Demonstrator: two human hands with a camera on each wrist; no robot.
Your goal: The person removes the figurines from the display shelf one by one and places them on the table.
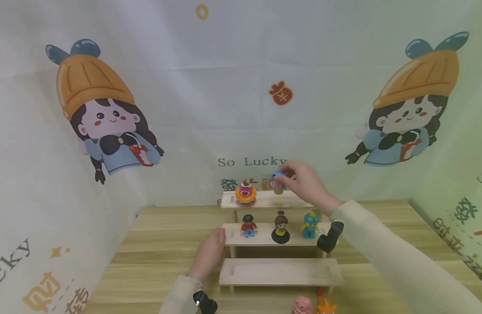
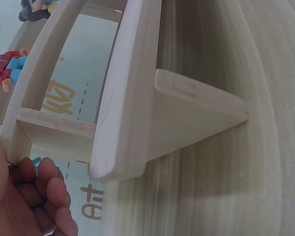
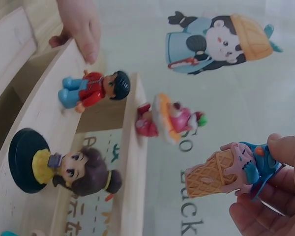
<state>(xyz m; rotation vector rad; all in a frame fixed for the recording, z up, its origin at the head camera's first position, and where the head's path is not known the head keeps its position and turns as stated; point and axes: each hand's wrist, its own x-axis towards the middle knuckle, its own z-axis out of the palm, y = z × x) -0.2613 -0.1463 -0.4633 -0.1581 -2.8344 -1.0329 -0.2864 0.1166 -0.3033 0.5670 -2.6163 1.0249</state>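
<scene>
One cone [image 3: 221, 171] our right hand [image 1: 303, 181] is pinching up top, bottom free.
Our left hand [image 1: 209, 253], fingers curled, is maybe steadying the shelf [image 1: 264, 237].

lowest shelf [image 1: 281, 272]: passable full width | middle shelf [image 1: 264, 235]: three figurines [image 1: 281, 229] obstruct, left hand [image 1: 209, 250] at left end | top shelf [image 1: 263, 199]: orange-ringed toy [image 1: 245, 193] left

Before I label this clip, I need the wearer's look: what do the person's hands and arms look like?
The left hand and right hand are ungloved. The left arm wears a long, plain, cream cloth sleeve; the right arm's cream sleeve matches. A small, black, rounded device sits at each cuff: left device, right device. How they fasten is unclear.
</scene>
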